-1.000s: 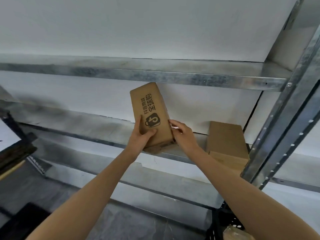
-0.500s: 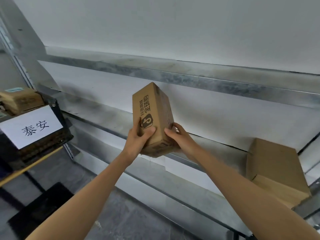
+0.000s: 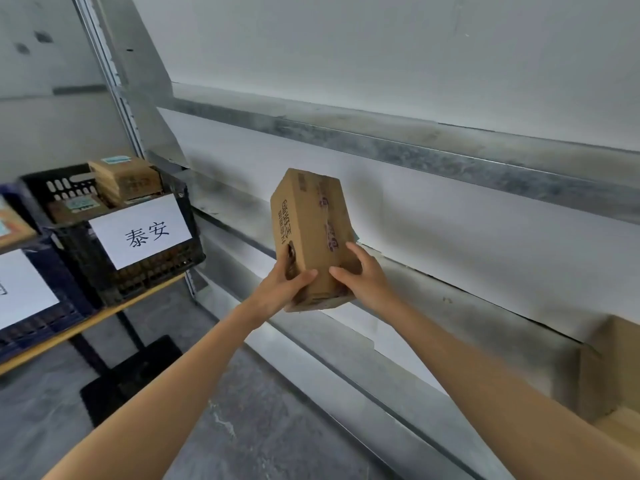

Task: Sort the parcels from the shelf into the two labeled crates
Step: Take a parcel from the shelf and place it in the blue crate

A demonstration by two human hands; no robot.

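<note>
We are holding the cardboard parcel upright in front of the metal shelf. The left grip is clasping its printed side, and the right grip is curling round the taped face. Off to our left, the black crate with its white label is sitting on the surface, carrying boxes.

Second carton partly beyond right edge

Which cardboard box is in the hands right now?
The printed box, gripped by left hand and right hand; others lie in the black crate or on the shelf.
</note>
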